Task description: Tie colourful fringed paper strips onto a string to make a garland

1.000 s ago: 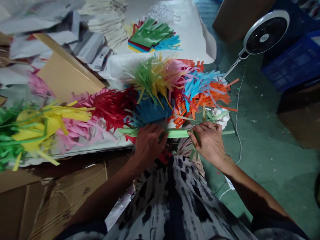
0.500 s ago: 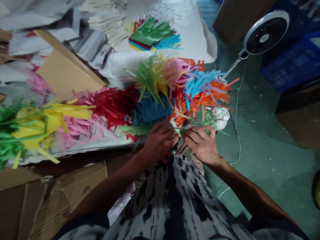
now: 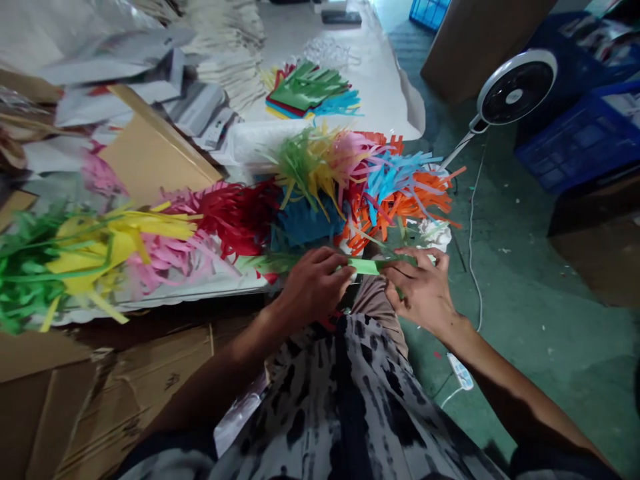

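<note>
A light green strip of fringed tissue paper (image 3: 365, 267) stretches between my hands at the table's front edge. My left hand (image 3: 316, 283) is closed on its left part, and fringe spreads out to the left beyond the fingers. On the other side, my right hand (image 3: 421, 285) pinches the strip, its fingertips partly over the green paper. Just behind the hands lie a blue tissue bundle (image 3: 307, 220) and an orange fringed bundle (image 3: 430, 193). A crumpled white paper (image 3: 435, 233) is close to my right fingers.
Red fringe (image 3: 237, 217), pink fringe (image 3: 167, 257) and yellow fringe (image 3: 85, 250) cover the table's left front. Farther back is a stack of fringed sheets (image 3: 310, 90). A fan (image 3: 515, 93) and a blue crate (image 3: 575, 143) stand at right; a cable (image 3: 473, 267) crosses the floor.
My right hand has moved a little to the right, away from the left hand. More of the flat green strip now shows between them. The view has shifted slightly.
</note>
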